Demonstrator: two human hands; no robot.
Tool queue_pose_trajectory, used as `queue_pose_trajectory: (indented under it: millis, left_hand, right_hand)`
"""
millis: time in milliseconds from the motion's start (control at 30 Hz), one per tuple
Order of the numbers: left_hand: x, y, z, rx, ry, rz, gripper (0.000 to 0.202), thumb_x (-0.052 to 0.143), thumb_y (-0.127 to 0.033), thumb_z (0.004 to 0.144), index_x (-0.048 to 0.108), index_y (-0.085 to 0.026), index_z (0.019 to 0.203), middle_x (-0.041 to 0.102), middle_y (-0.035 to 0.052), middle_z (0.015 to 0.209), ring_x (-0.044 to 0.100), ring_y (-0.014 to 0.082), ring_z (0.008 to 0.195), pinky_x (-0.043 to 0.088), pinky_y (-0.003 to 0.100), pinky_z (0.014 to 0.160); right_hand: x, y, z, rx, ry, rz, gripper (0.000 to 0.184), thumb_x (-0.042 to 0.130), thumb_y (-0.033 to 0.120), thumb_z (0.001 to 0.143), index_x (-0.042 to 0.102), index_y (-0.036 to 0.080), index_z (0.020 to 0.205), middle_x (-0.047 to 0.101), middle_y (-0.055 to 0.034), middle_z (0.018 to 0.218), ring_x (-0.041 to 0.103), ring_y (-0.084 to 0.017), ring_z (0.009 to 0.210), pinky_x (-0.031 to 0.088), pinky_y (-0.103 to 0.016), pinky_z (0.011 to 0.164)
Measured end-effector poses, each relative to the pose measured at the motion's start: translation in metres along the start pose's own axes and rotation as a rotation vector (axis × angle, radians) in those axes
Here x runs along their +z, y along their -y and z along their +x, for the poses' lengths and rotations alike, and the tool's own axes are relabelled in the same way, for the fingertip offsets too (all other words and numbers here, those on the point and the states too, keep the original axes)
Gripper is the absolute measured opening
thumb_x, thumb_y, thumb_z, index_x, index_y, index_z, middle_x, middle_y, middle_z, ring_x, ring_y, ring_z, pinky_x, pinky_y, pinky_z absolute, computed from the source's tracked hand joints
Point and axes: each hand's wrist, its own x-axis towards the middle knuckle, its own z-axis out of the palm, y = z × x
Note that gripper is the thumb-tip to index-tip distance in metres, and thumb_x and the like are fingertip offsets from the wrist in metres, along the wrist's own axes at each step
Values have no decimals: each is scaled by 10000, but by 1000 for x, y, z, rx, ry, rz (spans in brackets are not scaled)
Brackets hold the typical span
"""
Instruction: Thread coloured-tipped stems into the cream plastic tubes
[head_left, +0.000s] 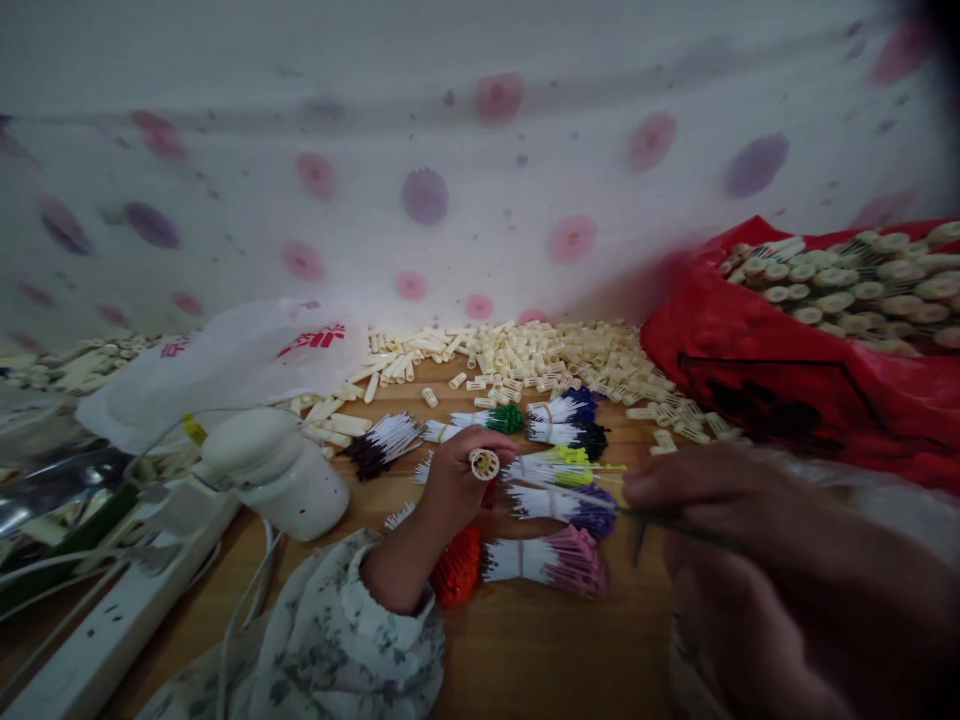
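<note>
My left hand (456,478), in a floral sleeve, is closed around a cream plastic tube (484,464), its end with a ring of small holes facing me. My right hand (765,560), large and blurred at the right, pinches a few thin sticks (592,497) that point left towards the tube. One stick end near my fingers looks yellow-green. Around my hands lie banded bundles of thin white sticks with coloured ends: yellow (574,466), purple (596,510), pink (574,562), green (504,419) and dark brown (371,455). An orange-red bundle (457,568) is partly hidden by my left forearm.
Many short cream plastic pieces (570,355) are heaped at the back. A red bag (750,345) full of assembled cream tubes (840,285) stands right. At left are a white plastic bag (232,360), a white rounded device (277,475), and a power strip (112,620) with cables.
</note>
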Motion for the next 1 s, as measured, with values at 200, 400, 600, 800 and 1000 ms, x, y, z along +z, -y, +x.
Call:
queue_pose_trajectory:
  millis: [200, 400, 600, 800, 1000]
  left_hand:
    - [3, 6, -2, 102, 64, 98, 127, 632, -271, 797, 688, -170, 745, 688, 32, 719, 592, 149, 642, 466, 258, 618]
    - [3, 9, -3, 157, 111, 101, 32, 661, -209, 742, 681, -190, 726, 675, 21, 695, 599, 167, 683, 465, 280, 643]
    - [3, 13, -3, 155, 113, 49, 27, 664, -211, 727, 671, -198, 704, 691, 13, 719, 592, 167, 671, 470, 290, 661]
    - [3, 10, -2, 140, 110, 113, 93, 607, -185, 749, 663, -195, 675, 672, 9, 680, 581, 175, 672, 448, 289, 650]
    - [1, 5, -1, 97, 155, 178, 75, 623, -264, 759, 677, -212, 761, 680, 31, 757, 599, 212, 746, 452, 331, 730]
  right_hand:
    - [19, 0, 4, -172, 128, -91, 164, 604, 85, 783, 612, 159, 929, 719, -63, 859, 675, -138, 839, 538, -232, 795]
    - [31, -7, 3, -158, 71, -48, 196, 582, 50, 779, 587, 168, 935, 713, -76, 838, 679, -142, 805, 559, -251, 764]
    - [40, -13, 1, -195, 71, -7, 196, 580, 53, 783, 578, 165, 944, 702, -82, 818, 664, -159, 790, 568, -286, 718]
    - [41, -18, 1, -119, 106, 36, 225, 560, 49, 794, 576, 185, 973, 687, -75, 855, 659, -158, 805, 562, -290, 699]
    - [42, -31, -5, -172, 217, 14, 212, 586, 99, 806, 605, 184, 999, 658, -85, 950, 626, -171, 874, 542, -314, 734]
